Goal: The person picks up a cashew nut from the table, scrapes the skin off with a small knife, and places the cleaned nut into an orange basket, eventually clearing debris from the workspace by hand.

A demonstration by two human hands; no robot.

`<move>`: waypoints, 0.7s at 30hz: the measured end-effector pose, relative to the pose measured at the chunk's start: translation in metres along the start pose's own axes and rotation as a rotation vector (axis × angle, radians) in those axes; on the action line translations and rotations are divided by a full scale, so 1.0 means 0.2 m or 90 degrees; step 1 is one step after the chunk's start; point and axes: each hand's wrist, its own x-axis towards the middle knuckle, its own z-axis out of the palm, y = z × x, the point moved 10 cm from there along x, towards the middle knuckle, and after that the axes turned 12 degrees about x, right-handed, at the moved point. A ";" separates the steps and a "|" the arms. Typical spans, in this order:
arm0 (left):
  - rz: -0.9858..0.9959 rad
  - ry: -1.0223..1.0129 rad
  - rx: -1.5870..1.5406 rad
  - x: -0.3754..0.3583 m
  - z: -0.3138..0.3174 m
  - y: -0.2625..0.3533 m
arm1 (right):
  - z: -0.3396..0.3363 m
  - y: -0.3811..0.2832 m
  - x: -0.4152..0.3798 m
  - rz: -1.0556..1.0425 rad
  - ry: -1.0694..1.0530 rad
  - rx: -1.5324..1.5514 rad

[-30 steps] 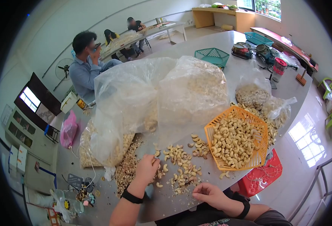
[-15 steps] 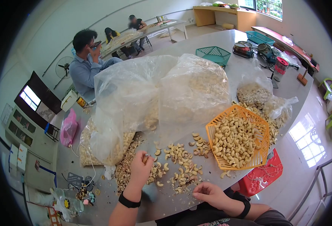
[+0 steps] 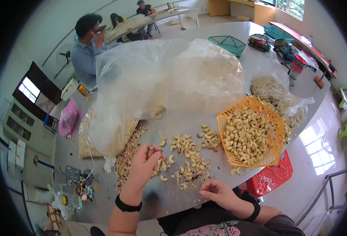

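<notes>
My left hand (image 3: pixel 144 165) is closed in a pinch around something small that I cannot make out, above the left edge of the loose cashews (image 3: pixel 189 163). To its left lies a pile of brownish crumbs and skins (image 3: pixel 127 160). My right hand (image 3: pixel 218 192) rests low at the table's near side, thumb and fingers curled together, just below the loose cashews; whether anything is between its fingertips is hidden. An orange basket (image 3: pixel 275 151) full of cashews (image 3: pixel 244 133) stands right of the loose nuts.
Large clear plastic bags (image 3: pixel 205 78) of nuts fill the table's middle. Further off are a green basket (image 3: pixel 227 44), a pink bag (image 3: pixel 68 118) and a red stool (image 3: pixel 273 177). A co-worker in a blue shirt (image 3: pixel 83 63) sits at the far left; others sit behind.
The whole view has shifted, with the table contents slightly higher in the picture. My left hand has turned a little, its thumb now towards the nuts. My right hand looks nearly the same.
</notes>
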 end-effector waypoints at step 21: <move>0.011 -0.265 -0.437 -0.13 0.13 0.14 | 0.01 -0.02 -0.02 0.011 0.022 0.015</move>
